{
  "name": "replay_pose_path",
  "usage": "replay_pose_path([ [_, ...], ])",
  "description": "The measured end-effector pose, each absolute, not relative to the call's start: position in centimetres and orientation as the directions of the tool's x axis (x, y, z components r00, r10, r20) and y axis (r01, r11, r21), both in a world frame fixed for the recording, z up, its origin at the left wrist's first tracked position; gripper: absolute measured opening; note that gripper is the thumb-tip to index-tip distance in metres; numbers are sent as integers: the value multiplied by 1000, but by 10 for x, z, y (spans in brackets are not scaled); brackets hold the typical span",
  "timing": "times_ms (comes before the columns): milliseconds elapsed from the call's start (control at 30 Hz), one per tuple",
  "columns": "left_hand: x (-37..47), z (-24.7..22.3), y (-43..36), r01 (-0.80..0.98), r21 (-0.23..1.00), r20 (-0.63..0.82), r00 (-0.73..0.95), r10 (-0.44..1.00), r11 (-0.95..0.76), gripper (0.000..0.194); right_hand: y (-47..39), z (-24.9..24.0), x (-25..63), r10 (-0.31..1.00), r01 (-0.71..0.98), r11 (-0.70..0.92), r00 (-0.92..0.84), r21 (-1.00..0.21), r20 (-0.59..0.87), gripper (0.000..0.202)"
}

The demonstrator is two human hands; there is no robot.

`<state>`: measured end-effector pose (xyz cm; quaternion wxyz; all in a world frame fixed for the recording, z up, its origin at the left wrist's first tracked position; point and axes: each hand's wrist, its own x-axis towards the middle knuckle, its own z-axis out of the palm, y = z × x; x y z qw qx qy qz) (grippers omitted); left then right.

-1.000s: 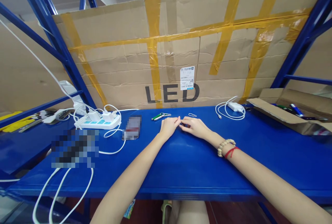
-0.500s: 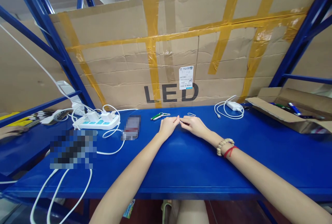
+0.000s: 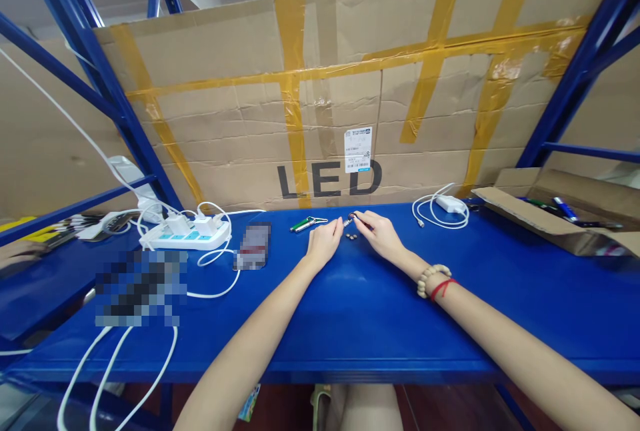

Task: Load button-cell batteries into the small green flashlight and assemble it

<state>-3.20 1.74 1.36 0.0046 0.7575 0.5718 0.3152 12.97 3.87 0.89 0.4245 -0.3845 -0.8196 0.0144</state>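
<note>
Power strip (image 3: 187, 238) with white plugs sits near the bench's (image 3: 400, 331) back left corner, and a blurred-out phone (image 3: 253, 248) lies just right of it. Next, a green-and-silver pen-like item (image 3: 306, 224) rests toward the back edge. Beside it, the left hand (image 3: 326, 243) has a narrow grip, fingertips drawn together on a small shiny piece (image 3: 347, 222), which sits between both hands near the back edge's middle. Tiny round metallic pieces (image 3: 351, 237) lie just in front. The right hand (image 3: 380, 236) curls close to the shiny piece; whether its grip holds it, I cannot tell. A coiled white cable (image 3: 423, 211) and an open carton (image 3: 525, 221) occupy the back right.
</note>
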Motion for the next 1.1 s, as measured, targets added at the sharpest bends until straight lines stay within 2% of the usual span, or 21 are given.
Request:
replay_pose_path([
  [333,-29,16,12,859,298,428,269,863,-416,37,34,12,124,638,562,705,-236,-432,733,41],
  [600,-33,15,15,874,373,438,131,890,-312,46,58,1,149,748,734,505,-108,-455,655,38],
  [767,-33,16,15,868,388,425,131,896,-311,45,69,-14,163,829,780,386,-60,-492,556,30],
  [933,-32,16,14,867,364,411,177,894,-339,37,71,-17,164,842,731,407,-67,-547,536,19],
  [1100,-31,17,14,867,328,398,234,887,-376,31,63,-2,152,841,566,482,-84,-669,535,27],
])
